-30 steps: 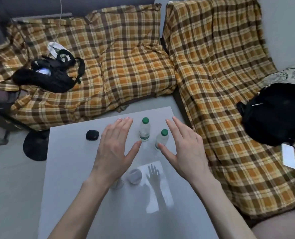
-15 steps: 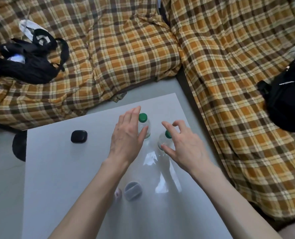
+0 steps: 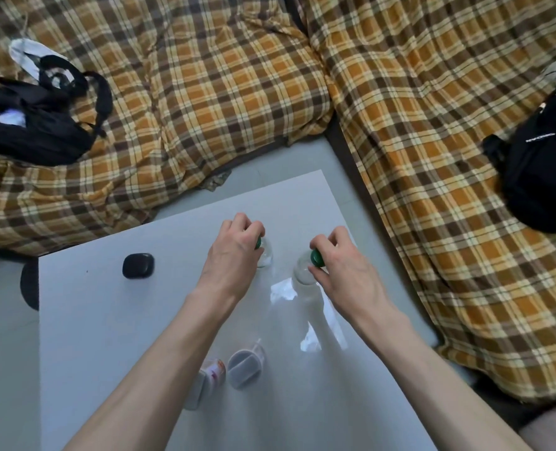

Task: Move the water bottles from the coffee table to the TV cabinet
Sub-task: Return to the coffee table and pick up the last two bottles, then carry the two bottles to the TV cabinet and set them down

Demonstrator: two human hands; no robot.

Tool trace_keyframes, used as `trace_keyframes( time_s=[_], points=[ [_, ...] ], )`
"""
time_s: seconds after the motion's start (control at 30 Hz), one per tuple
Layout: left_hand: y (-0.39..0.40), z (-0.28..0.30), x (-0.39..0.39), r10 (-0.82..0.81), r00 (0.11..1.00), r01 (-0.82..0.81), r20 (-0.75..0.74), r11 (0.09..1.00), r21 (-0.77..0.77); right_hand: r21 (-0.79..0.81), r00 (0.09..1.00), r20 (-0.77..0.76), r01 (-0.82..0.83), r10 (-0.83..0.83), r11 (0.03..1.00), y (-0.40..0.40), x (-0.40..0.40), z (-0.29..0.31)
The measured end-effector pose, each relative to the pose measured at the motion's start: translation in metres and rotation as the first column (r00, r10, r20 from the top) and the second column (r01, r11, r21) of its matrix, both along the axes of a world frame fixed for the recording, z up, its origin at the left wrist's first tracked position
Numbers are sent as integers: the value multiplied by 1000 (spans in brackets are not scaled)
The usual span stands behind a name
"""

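Two clear water bottles with green caps stand near the far edge of the white coffee table point(image 3: 107, 336). My left hand point(image 3: 234, 252) is closed around the neck of the left bottle point(image 3: 265, 257), hiding most of its cap. My right hand point(image 3: 341, 262) grips the right bottle point(image 3: 302, 271) at its green cap, fingers curled over the top. Both bottles still rest on the table. The TV cabinet is out of view.
A black earbud case point(image 3: 138, 265) lies on the table to the left. A small jar point(image 3: 245, 369) and a small container point(image 3: 205, 382) sit near me. Plaid-covered sofas point(image 3: 221, 92) bear a black bag point(image 3: 32, 125) and another black bag point(image 3: 546, 177).
Both hands went from hovering open in front of the bottles to closing on their tops. The head camera has moved forward and tilted down over the table.
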State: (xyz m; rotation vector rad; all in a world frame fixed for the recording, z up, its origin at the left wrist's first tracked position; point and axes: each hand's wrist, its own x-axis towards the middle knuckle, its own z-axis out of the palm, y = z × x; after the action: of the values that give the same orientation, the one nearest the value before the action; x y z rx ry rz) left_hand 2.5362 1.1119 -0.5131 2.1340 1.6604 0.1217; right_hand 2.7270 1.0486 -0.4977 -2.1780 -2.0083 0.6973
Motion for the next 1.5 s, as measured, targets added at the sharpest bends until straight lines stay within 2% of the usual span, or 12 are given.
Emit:
trace_keyframes(
  time_s=[0.13,0.43,0.63,0.8,0.93,1.17,1.5],
  points=[
    [-21,29,-3,-35,999,34,25,999,32,108,996,-57,68,-62,992,-20,14,34],
    [-95,157,5,-141,970,107,196,978,177,257,978,-67,208,-197,944,-105,27,148],
    [-155,219,21,-256,916,162,310,941,298,409,960,-54,273,-276,871,-186,42,227],
    [-211,255,41,-356,848,218,393,910,354,510,905,-114,408,-411,757,-271,55,272],
    [-270,278,66,-414,795,282,443,900,334,534,826,-131,524,-548,663,-347,65,297],
    [-358,299,139,-557,667,478,495,830,288,533,599,-194,730,-777,429,-483,88,315],
    [-535,322,278,-797,372,764,476,554,330,506,339,-131,831,-932,231,-716,156,336]
  ],
)
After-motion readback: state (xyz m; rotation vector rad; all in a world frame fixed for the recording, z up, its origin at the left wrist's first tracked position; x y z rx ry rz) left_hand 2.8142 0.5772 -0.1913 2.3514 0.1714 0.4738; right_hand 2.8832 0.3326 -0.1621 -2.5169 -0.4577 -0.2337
